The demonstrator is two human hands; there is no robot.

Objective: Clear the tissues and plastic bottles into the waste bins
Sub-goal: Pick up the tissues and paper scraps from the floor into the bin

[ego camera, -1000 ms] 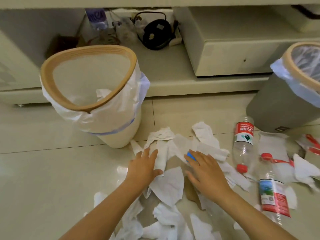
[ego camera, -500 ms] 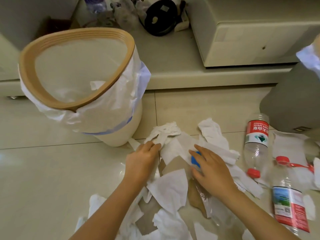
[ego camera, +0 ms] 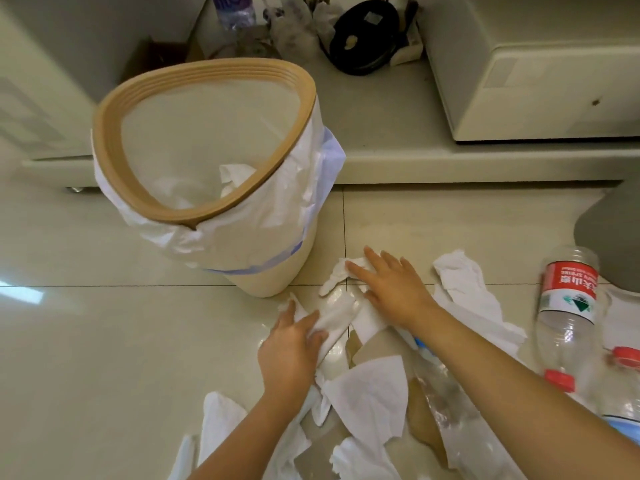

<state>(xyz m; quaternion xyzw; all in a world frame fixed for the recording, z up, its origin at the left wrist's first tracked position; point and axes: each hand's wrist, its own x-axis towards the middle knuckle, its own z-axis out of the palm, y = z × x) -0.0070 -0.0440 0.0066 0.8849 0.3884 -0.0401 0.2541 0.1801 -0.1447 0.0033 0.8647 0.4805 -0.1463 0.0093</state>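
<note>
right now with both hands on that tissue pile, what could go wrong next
1. The left hand grips only one crumpled tissue, and the right hand lies flat on another, so loose sheets may drop on the way to the cream bin.
2. A clear bottle lies under the right forearm, half buried in tissues; it could get scooped up and end up with the paper.
3. The red-label bottle lies on its side and might roll if bumped.

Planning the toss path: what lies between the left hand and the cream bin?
Head view: only bare floor tile lies between the left hand and the cream bin.
</note>
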